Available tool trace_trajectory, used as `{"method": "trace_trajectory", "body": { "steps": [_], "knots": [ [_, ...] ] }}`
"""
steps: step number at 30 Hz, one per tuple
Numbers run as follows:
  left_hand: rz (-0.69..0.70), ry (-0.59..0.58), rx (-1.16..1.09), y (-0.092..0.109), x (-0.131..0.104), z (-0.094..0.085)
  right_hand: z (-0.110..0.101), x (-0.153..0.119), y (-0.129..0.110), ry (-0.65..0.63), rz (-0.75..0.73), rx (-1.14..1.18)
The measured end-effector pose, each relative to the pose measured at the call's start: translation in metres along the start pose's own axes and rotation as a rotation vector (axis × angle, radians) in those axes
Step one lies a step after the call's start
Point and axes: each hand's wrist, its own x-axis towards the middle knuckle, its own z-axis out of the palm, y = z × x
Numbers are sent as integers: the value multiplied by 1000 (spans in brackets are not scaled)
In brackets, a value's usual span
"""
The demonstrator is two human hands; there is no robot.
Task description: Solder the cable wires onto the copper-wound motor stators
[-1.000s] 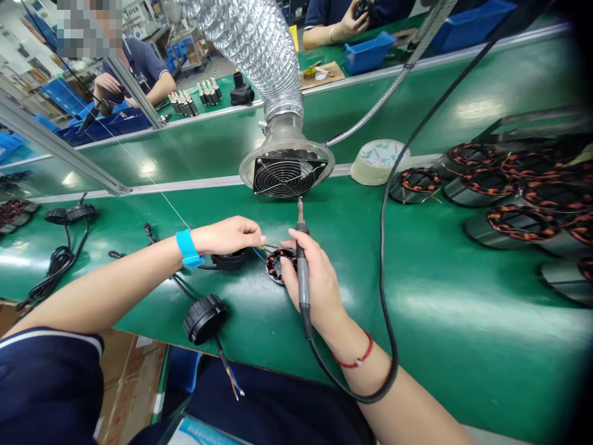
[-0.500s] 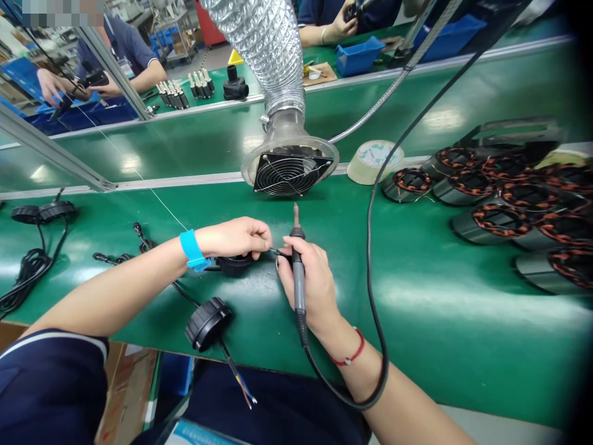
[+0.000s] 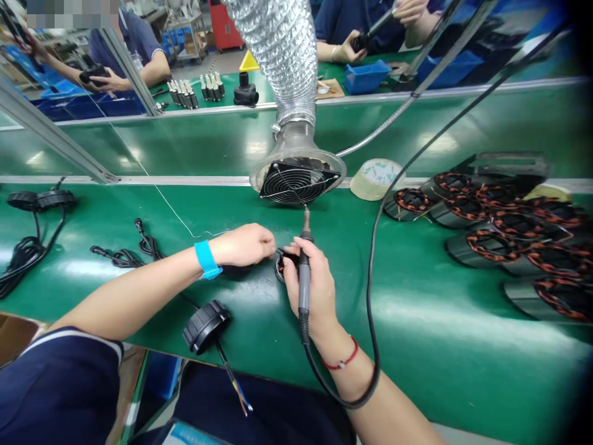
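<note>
My right hand (image 3: 317,281) is closed round a soldering iron (image 3: 304,284), its tip pointing up just below the fan. Behind its fingers a small round part with copper windings (image 3: 280,266) partly shows. My left hand (image 3: 250,245), with a blue wristband, is closed in a pinch to the left of it; what its fingertips hold is too small to make out. A dark round part under the left hand is mostly hidden. Nearer the front edge lies a black ribbed cap (image 3: 207,326) with a cable ending in bare coloured wires (image 3: 238,392).
A fan hood (image 3: 296,182) on a silver duct hangs ahead. Tape (image 3: 376,179) and several wound stators (image 3: 493,247) stand at right. Black cables (image 3: 30,272) lie at left. The iron's cord (image 3: 370,278) loops at right. People work across the bench.
The view has shifted slightly. The coloured wires between my hands no longer show, and a part with copper windings now shows by my right hand. Thin wire now runs along the bench beside my left hand.
</note>
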Motion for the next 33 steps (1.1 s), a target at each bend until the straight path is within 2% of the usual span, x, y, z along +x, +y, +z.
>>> {"method": "trace_trajectory", "body": {
  "steps": [3, 7, 11, 12, 14, 17, 19, 23, 26, 28, 30, 32, 33],
  "knots": [
    [-68, 223, -38, -22, 3, -18, -11, 2, 8, 41, 30, 30],
    [-155, 548, -109, -67, 13, -61, -27, 5, 15, 94, 76, 26],
    [-174, 762, -91, -113, 5, -97, -32, 5, 14, 92, 93, 49],
    [-193, 776, -82, -123, -1, -101, -32, 5, 13, 88, 87, 48],
    [-233, 732, -60, -139, -15, -100, -32, 5, 12, 80, 73, 46],
    [-281, 638, 2, -154, -34, -82, -32, 6, 10, 73, 54, 42],
    [-307, 629, 49, -158, -44, -68, -33, 6, 10, 77, 40, 36],
    [-321, 670, 115, -147, -71, -51, -33, 4, 11, 75, 15, 39],
    [-184, 640, -35, -119, -95, -39, -32, 1, 4, 41, -22, 80],
    [-10, 469, -263, -92, -106, -24, -32, 1, -9, -41, 4, 143],
    [120, 260, -383, -63, -109, -5, -32, 1, -26, -178, 55, 253],
    [244, 145, -342, -38, -104, 13, -34, 1, -43, -281, 80, 387],
    [304, 123, -286, -28, -101, 20, -36, 1, -51, -291, 86, 436]
  ]
}}
